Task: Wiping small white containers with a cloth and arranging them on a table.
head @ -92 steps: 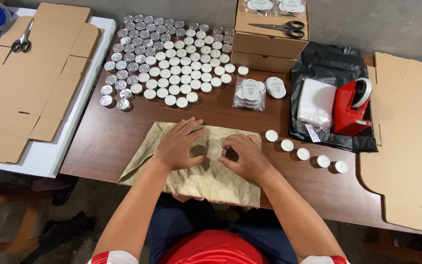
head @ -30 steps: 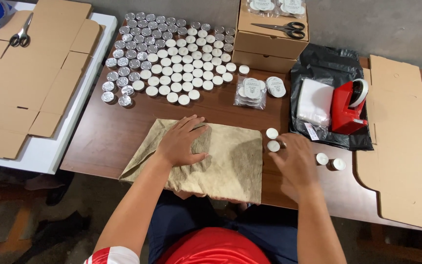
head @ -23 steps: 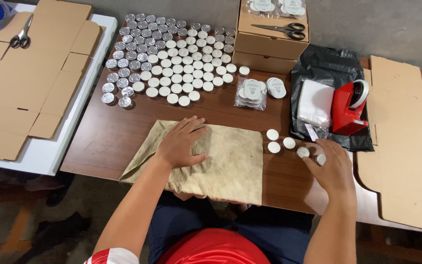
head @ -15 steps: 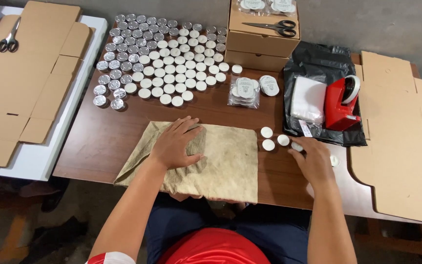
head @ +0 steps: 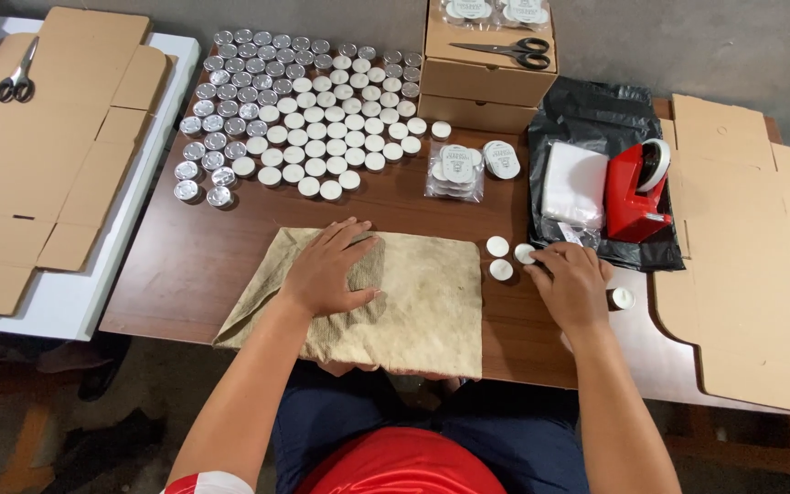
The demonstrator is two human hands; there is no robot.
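A: On the left, the left hand is lying flat, fingers spread, on the tan cloth at the near edge of the tabletop. It is pressing the cloth and is grasping nothing.

B: And the cloth is hanging a little over that edge. If the hand is lifting, I think the cloth could be sliding toward the lap.

A: Further right, three small white candles are sitting just beside the cloth. The right hand is curled over the one nearest the black bag; I cannot tell if the fingers are already pinching it.

B: The candles are light and close together. A careless pull could be knocking the neighbours and sending them rolling.

A: One more candle is sitting behind the wrist, near the flat cardboard.

B: The forearm could be sweeping it off when the hand is coming back.
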